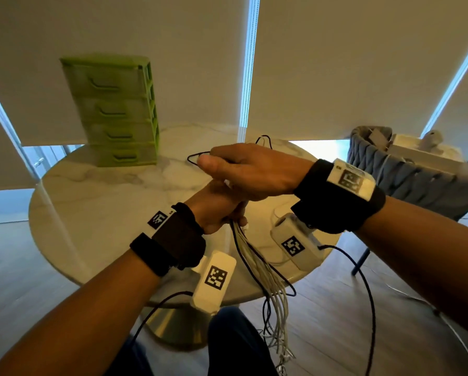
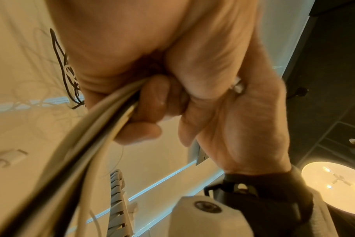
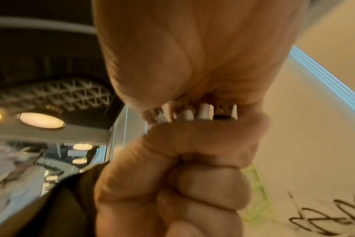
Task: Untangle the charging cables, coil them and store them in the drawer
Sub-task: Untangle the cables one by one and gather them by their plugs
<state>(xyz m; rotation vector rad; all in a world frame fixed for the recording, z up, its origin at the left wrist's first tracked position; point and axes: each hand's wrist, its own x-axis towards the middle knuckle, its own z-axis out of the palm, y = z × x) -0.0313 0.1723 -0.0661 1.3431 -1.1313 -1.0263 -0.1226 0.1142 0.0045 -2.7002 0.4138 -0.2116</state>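
A bunch of white cables (image 1: 265, 270) and a black cable (image 1: 250, 263) is gripped by the left hand (image 1: 216, 206) above the round marble table (image 1: 105, 191). The fingers (image 2: 150, 96) of that hand are curled tight around the bunch, as seen by the left wrist camera. The long ends hang down from the fist, past the table edge, toward the floor, where they are still mixed up.

The right hand (image 1: 250, 169) is laid over the top of the left hand and touches it. Its thumb is pointed left, and thin black loops (image 1: 197, 157) stick out just past it. From the right wrist camera, white plugs and a USB plug (image 3: 223, 110) are seen squeezed between the two hands. It cannot be told for sure if the plugs are held by the right hand or only covered by it.

A green drawer tower (image 1: 116, 109) is stood at the back of the table, with all four drawers closed
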